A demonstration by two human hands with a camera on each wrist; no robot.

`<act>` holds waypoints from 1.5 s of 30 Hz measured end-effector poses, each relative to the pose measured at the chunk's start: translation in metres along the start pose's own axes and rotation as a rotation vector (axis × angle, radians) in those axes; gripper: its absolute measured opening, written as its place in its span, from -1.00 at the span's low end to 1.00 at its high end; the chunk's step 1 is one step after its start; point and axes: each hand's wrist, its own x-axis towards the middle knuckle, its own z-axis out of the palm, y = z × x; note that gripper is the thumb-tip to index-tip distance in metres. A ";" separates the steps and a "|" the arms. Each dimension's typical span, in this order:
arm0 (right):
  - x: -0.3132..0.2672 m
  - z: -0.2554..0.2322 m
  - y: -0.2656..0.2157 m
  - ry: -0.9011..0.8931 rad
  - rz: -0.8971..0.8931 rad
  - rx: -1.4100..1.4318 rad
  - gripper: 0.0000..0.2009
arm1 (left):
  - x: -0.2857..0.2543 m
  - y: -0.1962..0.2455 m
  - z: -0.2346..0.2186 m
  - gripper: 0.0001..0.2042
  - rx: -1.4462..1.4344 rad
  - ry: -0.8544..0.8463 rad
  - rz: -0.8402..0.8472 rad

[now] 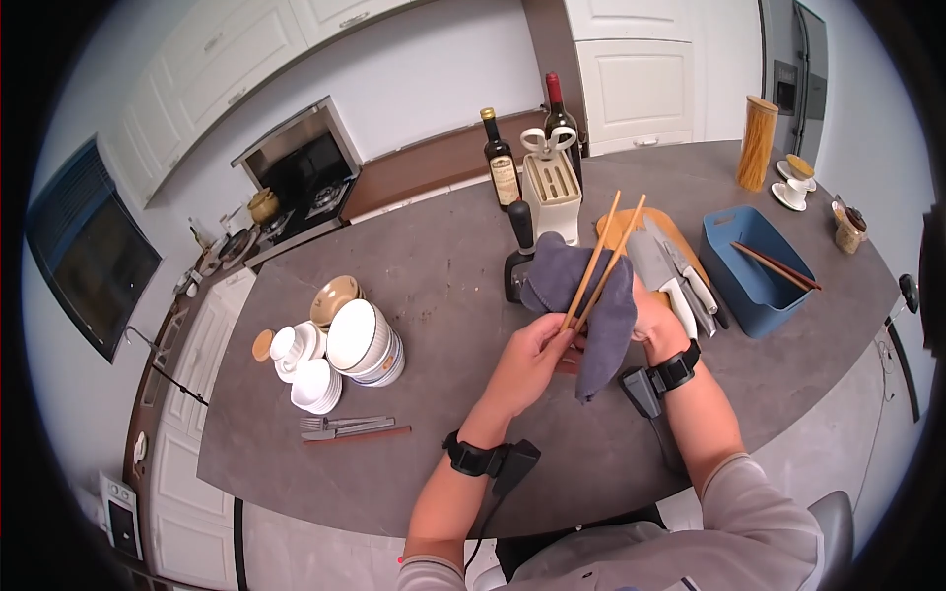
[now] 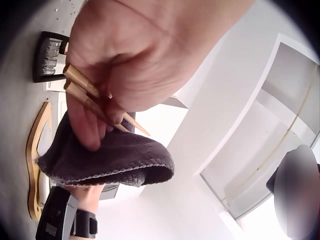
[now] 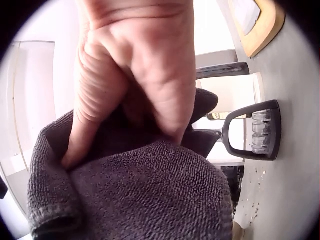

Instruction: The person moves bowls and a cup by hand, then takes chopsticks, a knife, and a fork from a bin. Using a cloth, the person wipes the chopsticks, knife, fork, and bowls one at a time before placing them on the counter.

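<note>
My left hand (image 1: 527, 362) pinches a pair of light wooden chopsticks (image 1: 594, 258) near their lower ends, and they point up and away in the head view. A dark grey cloth (image 1: 606, 347) is gripped by my right hand (image 1: 652, 317), hanging in folds over its fingers and down beside the chopsticks. In the left wrist view, the thick chopstick ends (image 2: 75, 74) stick out from the left hand, and their thin tips show beyond the fingers, over the cloth. The right wrist view shows the thumb and fingers sunk into the cloth (image 3: 150, 195), with the fingertips partly hidden.
Right of my hands, knives (image 1: 695, 284) lie on a wooden board (image 1: 680, 236), beside a blue bin (image 1: 764, 305) holding dark chopsticks. Ahead stand a knife sharpener (image 1: 517, 271), a knife block (image 1: 552, 202) and bottles. Bowls (image 1: 363, 340) and cutlery (image 1: 345, 426) sit left.
</note>
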 end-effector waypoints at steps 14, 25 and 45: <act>-0.014 0.021 0.010 0.374 0.073 0.170 -0.61 | -0.002 0.001 0.013 -0.73 -0.036 0.027 0.027; -0.001 0.047 0.017 -0.300 0.335 0.901 -0.19 | -0.004 0.009 0.006 -0.77 0.113 0.319 0.036; 0.017 -0.009 0.001 0.381 -0.231 0.836 -0.34 | -0.003 0.001 0.022 -0.75 0.006 0.107 0.123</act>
